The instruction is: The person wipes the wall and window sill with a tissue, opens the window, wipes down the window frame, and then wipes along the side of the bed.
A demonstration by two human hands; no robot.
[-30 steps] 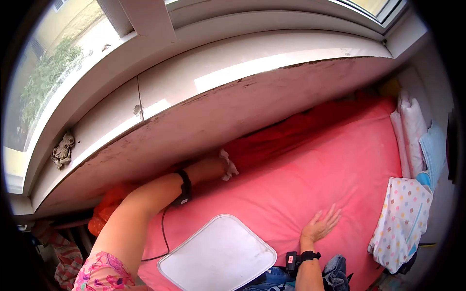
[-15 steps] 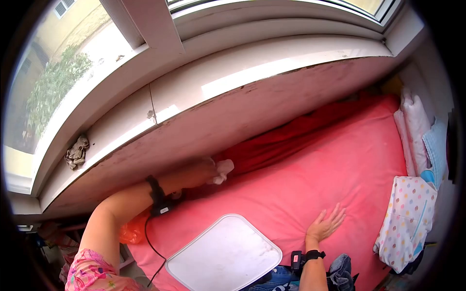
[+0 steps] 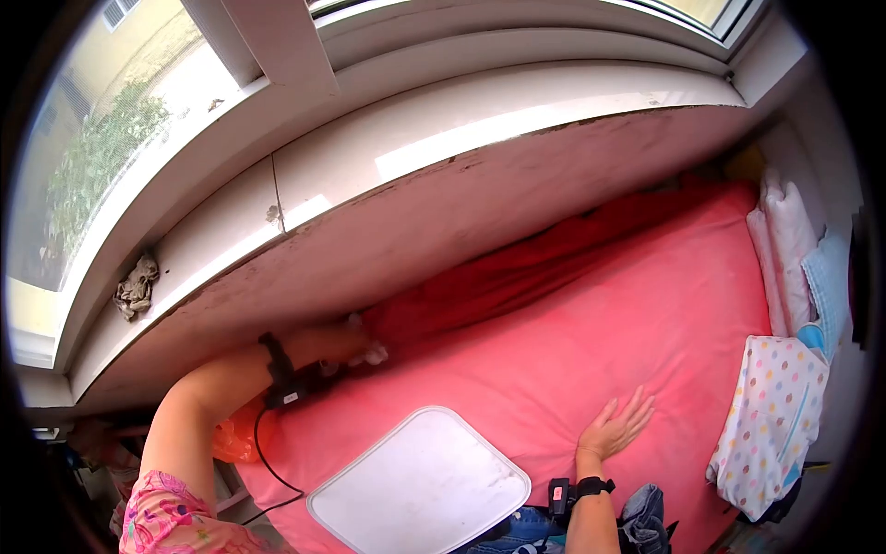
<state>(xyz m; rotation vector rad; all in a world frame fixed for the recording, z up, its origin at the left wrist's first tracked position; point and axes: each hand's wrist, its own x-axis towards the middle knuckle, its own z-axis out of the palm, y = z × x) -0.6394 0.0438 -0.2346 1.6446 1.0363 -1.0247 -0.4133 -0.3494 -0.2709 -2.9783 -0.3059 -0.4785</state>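
Cloth (image 3: 375,353), white and bunched up, is held in the left hand (image 3: 343,343), low by the wall (image 3: 415,217), just where the red sheet (image 3: 480,300) tucks in. The fingers are too blurry to tell one from another. The right hand (image 3: 616,430) is flat on the pink bed (image 3: 554,369) with its fingers spread, holding nothing.

Dark marks run along the top of the wall, so it is not clean all over. I cannot tell how much of it the cloth has touched. A white board (image 3: 420,485) with gray smudges lies on the bed between the arms. A crumpled rag (image 3: 137,288) sits on the window ledge (image 3: 221,210).

Each wrist has a black box on a strap. The left box (image 3: 293,391) has a small white label, and the right box (image 3: 558,503) has a reddish one. Both are too small to read, and I can't read any brand name.
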